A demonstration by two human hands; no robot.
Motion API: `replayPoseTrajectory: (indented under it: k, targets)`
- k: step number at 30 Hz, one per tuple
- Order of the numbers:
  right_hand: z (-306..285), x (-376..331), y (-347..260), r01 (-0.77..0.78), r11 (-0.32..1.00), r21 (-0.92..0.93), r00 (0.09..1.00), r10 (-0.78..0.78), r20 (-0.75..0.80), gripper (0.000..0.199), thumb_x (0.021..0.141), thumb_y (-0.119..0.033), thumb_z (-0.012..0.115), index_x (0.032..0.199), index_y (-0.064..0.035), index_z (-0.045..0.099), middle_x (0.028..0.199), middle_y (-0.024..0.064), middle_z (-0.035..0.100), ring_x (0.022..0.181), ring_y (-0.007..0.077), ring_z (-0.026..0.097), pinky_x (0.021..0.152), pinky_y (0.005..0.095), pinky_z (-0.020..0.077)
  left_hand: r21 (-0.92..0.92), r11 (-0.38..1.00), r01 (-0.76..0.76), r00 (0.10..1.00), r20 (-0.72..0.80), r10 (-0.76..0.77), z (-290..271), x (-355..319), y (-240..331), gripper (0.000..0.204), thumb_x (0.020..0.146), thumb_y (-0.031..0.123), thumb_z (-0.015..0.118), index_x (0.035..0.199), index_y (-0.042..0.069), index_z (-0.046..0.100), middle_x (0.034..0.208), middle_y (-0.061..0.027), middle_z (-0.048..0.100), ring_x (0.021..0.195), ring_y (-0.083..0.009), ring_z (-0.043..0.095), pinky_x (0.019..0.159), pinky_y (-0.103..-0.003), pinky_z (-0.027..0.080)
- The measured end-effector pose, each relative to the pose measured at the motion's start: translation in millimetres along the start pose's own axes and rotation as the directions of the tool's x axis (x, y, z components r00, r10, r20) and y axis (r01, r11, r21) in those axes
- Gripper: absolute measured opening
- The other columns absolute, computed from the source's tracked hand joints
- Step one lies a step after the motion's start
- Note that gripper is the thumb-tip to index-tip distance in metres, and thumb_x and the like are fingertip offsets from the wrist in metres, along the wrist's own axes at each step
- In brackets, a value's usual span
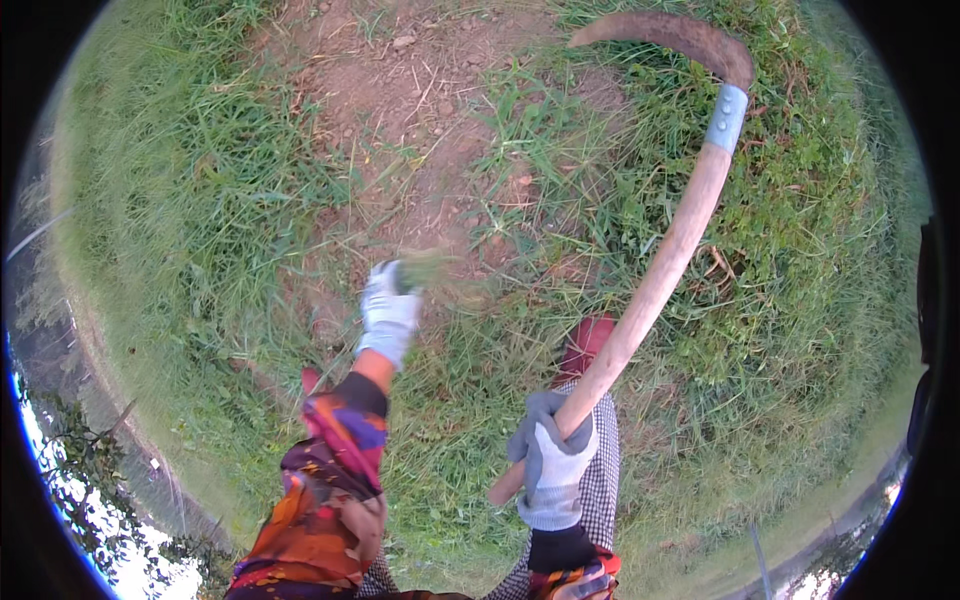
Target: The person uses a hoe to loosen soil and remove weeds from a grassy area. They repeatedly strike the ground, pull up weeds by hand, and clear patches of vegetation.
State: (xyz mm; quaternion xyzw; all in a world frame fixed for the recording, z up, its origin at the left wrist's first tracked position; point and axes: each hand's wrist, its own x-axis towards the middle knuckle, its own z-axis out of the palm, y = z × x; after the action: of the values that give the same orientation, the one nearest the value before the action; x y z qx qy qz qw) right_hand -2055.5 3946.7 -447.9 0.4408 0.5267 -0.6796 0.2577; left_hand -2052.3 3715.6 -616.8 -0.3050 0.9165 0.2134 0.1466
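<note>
**Sickle (686,225) gripped low, blade (690,42) well apart from the left hand (390,315)**

The sickle slants from five o'clock to past one; the gloved right hand (555,450) wraps its handle (650,285) near the butt, probably for reach. At nine, the left hand seems closed around a blurred grass tuft (425,270). Bare soil (400,100) shows at eleven.

Bare reddish-brown ground (350,75), strewn with small clods, dry stalks (424,100) and a pale stone (403,42), opens between thick green grass (200,150) on the left and low leafy weeds (800,200) on the right, with a looser green clump growing toward the right of the bare patch. Below it, a red shoe (583,345) rests among the blades, thin stems crossing its toe, and another red tip (311,379) shows farther left.
</note>
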Motion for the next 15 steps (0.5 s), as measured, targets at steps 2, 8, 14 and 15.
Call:
replayPoseTrajectory:
  k: [2,8,14,15]
  targets:
    - [-6.8,0.8,-0.9,0.004,0.999,-0.034,1.0,-0.004,-0.011,0.015,0.075,-0.004,0.052,0.089,0.0018,0.052,0.058,0.0027,0.049,0.04,0.0118,0.047,0.036,0.024,0.0366,0.082,0.956,-0.282,0.938,0.232,0.257,23.3,8.2,71.3,0.042,0.062,0.018,0.067,0.101,0.009,0.055,0.114,-0.013,0.05,0.094,-0.0289,0.055,0.08,-0.036,0.047]
    - [-6.2,-0.5,-4.9,-0.147,0.989,0.003,0.989,0.147,-0.027,0.015,0.074,-0.002,0.053,0.088,0.002,0.052,0.06,0.0036,0.049,0.042,0.0113,0.046,0.038,0.0243,0.0377,0.559,0.537,-0.632,0.77,0.532,0.353,99.3,53.1,104.9,0.055,0.077,0.01,0.051,0.13,0.016,0.037,0.138,-0.0076,0.031,0.097,-0.0261,0.054,0.071,-0.038,0.048]
    - [-6.0,1.2,-20.5,-0.134,0.991,0.004,0.991,0.134,-0.024,0.012,0.076,-0.002,0.052,0.087,0.0034,0.052,0.055,0.0049,0.046,0.038,0.0135,0.045,0.035,0.0238,0.037,0.626,0.695,-0.352,0.869,0.495,-0.006,105.4,84.1,122.0,0.049,0.082,0.011,0.046,0.13,0.007,0.035,0.127,-0.0204,0.042,0.085,-0.0264,0.063,0.062,-0.037,0.052]
    - [-4.9,0.4,-18.7,-0.143,0.989,0.03,0.989,0.144,-0.015,0.013,0.076,-0.001,0.051,0.088,0.004,0.052,0.056,0.0049,0.047,0.039,0.0135,0.046,0.035,0.0239,0.0371,0.662,0.657,-0.361,0.882,0.472,0.009,109.2,85.6,116.3,0.048,0.083,0.013,0.047,0.13,0.008,0.036,0.123,-0.018,0.045,0.084,-0.0279,0.063,0.061,-0.039,0.052]
